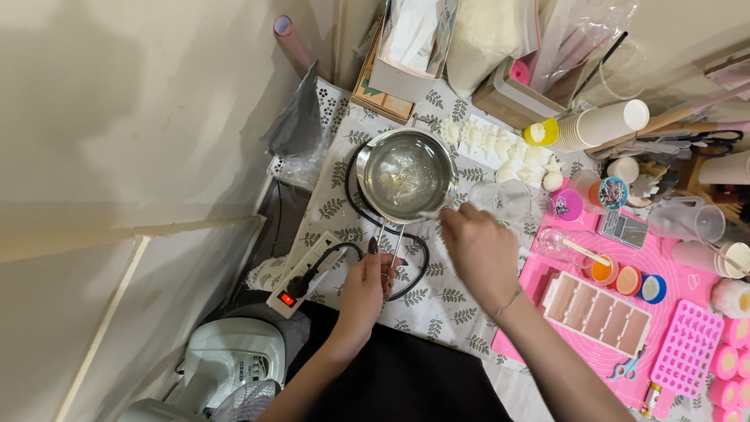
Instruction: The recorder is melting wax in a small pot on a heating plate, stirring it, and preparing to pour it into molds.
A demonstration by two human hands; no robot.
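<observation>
- Head view: the left hand [366,287] is closed around the wire handle [388,248] of a small steel pot [406,173], which sits on a leaf-patterned cloth [449,301] and holds clear liquid.
- The right hand [478,248] is curled, fingers pinched on a thin stirrer [431,213] whose tip reaches the pot's near rim; what sort of stirrer it is cannot be made out.
- A black cable [418,270] loops under the pot and runs to a white power strip [305,275] with a red lit switch, just left of the left hand.
- Behind the pot, a flat clear packet of white chunks [500,148] lies on the cloth, with a small yellow lid [541,131] beside it.
- At the top stand a white open carton [406,55] and a clear bag of white flakes [488,35].
- A stack of white paper cups [601,123] lies on its side to the right.
- On the pink mat [539,270] sit a white slotted mould [598,312], a pink grid mould [687,348] and small orange and blue pots [629,280].
</observation>
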